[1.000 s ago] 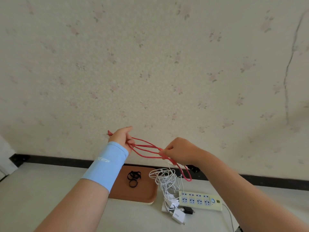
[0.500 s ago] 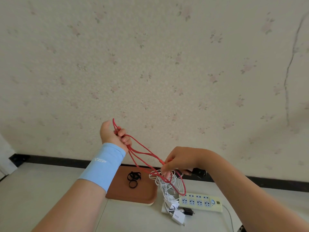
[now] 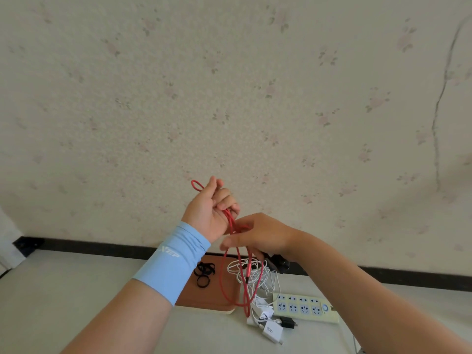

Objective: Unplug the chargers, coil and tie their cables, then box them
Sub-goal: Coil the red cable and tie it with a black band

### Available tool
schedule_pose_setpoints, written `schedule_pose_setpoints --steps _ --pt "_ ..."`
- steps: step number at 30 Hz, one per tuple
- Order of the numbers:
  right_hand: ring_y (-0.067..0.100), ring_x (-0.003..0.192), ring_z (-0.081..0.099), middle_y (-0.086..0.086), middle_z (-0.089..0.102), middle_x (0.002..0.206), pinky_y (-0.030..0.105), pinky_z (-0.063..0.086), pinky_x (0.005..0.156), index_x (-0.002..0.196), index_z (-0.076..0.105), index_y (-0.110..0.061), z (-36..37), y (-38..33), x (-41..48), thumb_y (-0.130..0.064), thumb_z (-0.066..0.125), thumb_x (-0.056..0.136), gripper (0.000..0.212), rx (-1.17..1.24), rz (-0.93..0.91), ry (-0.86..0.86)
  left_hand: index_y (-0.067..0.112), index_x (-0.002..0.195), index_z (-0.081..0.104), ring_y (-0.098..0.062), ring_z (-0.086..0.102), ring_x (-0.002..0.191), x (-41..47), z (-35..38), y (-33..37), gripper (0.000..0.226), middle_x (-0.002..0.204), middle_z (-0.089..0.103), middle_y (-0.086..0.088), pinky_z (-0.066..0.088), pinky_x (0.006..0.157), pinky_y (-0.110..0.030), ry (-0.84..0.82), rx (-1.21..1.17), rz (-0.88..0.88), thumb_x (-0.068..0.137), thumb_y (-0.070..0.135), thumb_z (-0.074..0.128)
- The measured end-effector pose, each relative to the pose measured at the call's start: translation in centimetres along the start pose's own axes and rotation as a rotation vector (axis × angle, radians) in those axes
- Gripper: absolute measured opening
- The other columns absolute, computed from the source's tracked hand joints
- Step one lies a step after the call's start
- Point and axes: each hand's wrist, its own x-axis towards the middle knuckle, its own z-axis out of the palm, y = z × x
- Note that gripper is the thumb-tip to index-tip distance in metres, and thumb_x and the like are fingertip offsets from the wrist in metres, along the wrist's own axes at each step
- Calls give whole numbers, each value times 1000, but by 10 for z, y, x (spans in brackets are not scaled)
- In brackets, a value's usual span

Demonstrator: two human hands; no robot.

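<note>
My left hand (image 3: 208,213), raised in front of the wall, grips the top of a looped red cable (image 3: 224,279); a small loop sticks out above the fist and long loops hang down over the table. Just below it my right hand (image 3: 258,235) holds the same red cable strands, and a black plug (image 3: 279,264) shows under its palm. A tangle of white cables (image 3: 255,274) with white chargers (image 3: 272,330) lies beside a pale yellow power strip (image 3: 306,306).
A brown tray (image 3: 204,297) holds several black hair ties (image 3: 203,273). A small black adapter (image 3: 288,323) lies in front of the power strip. The table (image 3: 51,290) meets the floral wall along a black strip (image 3: 102,247).
My left hand rose and swung right with the cable's end. My right hand came up to meet it, so the red loops now hang down instead of stretching sideways.
</note>
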Motion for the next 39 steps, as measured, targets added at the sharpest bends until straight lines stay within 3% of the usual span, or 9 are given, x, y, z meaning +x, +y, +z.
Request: schedule_pose_setpoints --steps 7,9,12,14,18,26,29,34,39 --pt "15 49 44 -5 77 79 18 43 51 91 66 -15 -8 0 -3 -28 52 103 22 -29 108 -96 14 80 52 -9 40 41 7 -15 21 30 49 38 6 38 60 -24 184 120 7 103 32 45" --pt "14 47 45 1 79 91 21 43 51 90 64 -15 -12 3 -1 -28 50 104 23 -51 127 -83 5 104 57 -14 59 58 8 -23 25 21 68 59 -1 47 67 -27 334 551 85 99 26 56" --pt "10 42 46 4 76 85 24 43 53 84 66 -16 -13 13 1 -29 53 102 25 -183 184 -93 12 149 28 -24 51 124 4 -36 28 75 138 49 -7 42 104 -37 519 1439 468 86 14 69" --pt "9 42 47 5 73 81 26 43 54 80 67 -18 -14 18 2 -30 56 99 26 -239 213 -97 22 150 32 -20 29 144 -8 -24 27 79 155 34 0 22 121 -37 208 1815 773 81 -5 59" --pt "9 43 47 -9 66 59 24 41 54 88 69 -7 -12 12 2 -24 56 100 24 -239 126 -51 46 144 32 -25 39 137 -20 -12 -7 79 148 45 0 34 111 -35 -405 2069 56 84 -5 45" --pt "13 37 50 5 59 56 23 41 50 87 59 -6 -36 28 5 -42 51 103 40 -163 308 427 11 97 66 -25 56 78 13 -37 10 34 82 61 -3 43 71 -30 102 2346 -216 94 41 50" --pt "21 47 61 13 65 75 27 47 54 87 52 -2 -50 40 0 -45 39 105 48 -268 526 454 7 92 69 -25 50 65 19 -62 30 25 74 58 -8 40 66 -30 345 2166 -330 95 25 52" --pt "18 43 49 4 59 52 26 42 55 76 63 -5 -50 39 -1 -41 46 103 48 -14 493 430 18 70 39 -10 18 34 14 -68 33 27 48 24 5 17 38 -14 423 1013 -374 97 14 34" --pt "13 53 46 6 65 72 24 38 49 86 74 -7 -31 21 6 -31 41 105 45 208 273 307 12 75 48 -17 46 52 9 -47 -2 30 60 51 -5 47 61 -35 223 465 -390 102 12 33"
